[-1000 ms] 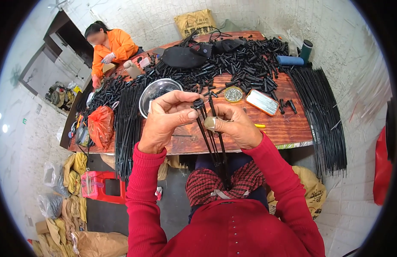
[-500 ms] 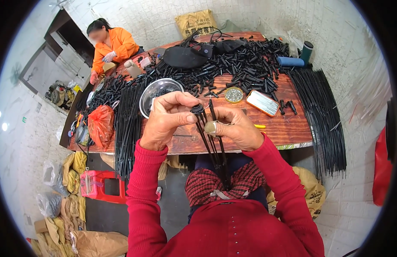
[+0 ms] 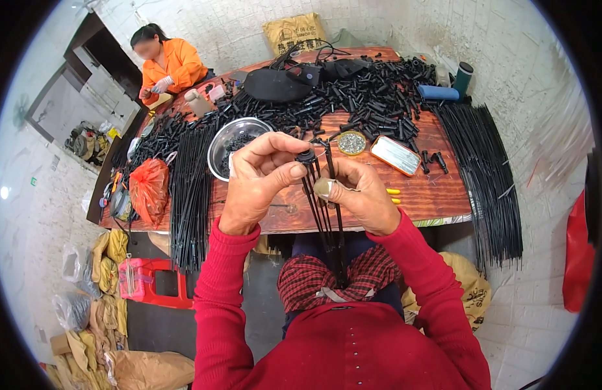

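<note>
Between finger and thumb, my left hand (image 3: pixel 252 185) pinches the round black hub of an umbrella frame (image 3: pixel 306 156). Thin black ribs (image 3: pixel 321 218) hang from that hub and run down to my lap, drawing together near their lower ends. My right hand (image 3: pixel 369 198) is closed beside it, on a separate black rod (image 3: pixel 329 157) that stands nearly upright among the ribs. A dull tan cover (image 3: pixel 323 188) wraps the right thumb. Whatever small piece sits between the right fingertips is hidden. A checked red cloth (image 3: pixel 301 279) lies over my lap under the frame.
On the wooden table (image 3: pixel 437 195) are heaped black fittings (image 3: pixel 385 97), a metal bowl (image 3: pixel 213 153), a round tin (image 3: pixel 351 143), a tray of pins (image 3: pixel 396 155) and yellow handles (image 3: pixel 394 192). Rod bundles (image 3: pixel 190 195) overhang its edge. A co-worker in orange (image 3: pixel 184 62) sits far left.
My hands keep their grip and have shifted only slightly. The yellow handles beside my right hand show more. The co-worker's lower hand has come up to meet the other.
</note>
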Tool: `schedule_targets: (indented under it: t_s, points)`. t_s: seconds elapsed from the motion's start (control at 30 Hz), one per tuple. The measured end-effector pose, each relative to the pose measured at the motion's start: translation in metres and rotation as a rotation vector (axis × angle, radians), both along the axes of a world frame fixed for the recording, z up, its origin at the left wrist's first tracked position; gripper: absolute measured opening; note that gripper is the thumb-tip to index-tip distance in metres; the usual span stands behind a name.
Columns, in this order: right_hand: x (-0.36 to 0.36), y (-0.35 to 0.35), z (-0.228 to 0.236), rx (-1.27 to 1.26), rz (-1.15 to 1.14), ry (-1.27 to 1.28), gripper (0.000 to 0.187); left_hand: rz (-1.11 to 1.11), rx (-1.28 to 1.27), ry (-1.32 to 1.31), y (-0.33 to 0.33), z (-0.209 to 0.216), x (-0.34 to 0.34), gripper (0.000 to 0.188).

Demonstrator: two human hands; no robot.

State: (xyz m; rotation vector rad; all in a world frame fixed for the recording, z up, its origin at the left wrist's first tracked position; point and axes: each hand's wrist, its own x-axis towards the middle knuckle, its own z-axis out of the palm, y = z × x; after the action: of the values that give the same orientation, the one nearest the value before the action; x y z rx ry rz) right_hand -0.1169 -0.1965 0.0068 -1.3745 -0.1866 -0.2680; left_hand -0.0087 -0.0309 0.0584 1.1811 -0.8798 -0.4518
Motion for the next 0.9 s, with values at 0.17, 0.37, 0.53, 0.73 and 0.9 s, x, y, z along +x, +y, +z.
schedule_targets:
  t_s: [0.17, 0.37, 0.53, 0.73, 0.9]
  points:
    - [0.001, 0.002, 0.002, 0.015, 0.029, 0.021, 0.035, -0.029, -0.002, 0.095, 0.001, 0.003, 0.0, 0.044]
    - [0.003, 0.0, 0.002, -0.005, 0.09, 0.05, 0.035, -0.021, 0.091, 0.128, 0.009, 0.004, 0.001, 0.043]
    - [0.003, 0.002, 0.002, 0.01, 0.087, 0.058, 0.034, -0.002, 0.052, 0.088, 0.009, 0.009, -0.005, 0.039]
    - [0.004, 0.002, 0.001, 0.06, 0.143, 0.089, 0.033, -0.066, -0.039, 0.08, 0.005, -0.004, 0.006, 0.034]
    - [0.007, -0.001, -0.002, 0.127, 0.236, 0.113, 0.032, -0.231, -0.144, 0.059, 0.004, -0.013, 0.02, 0.033]
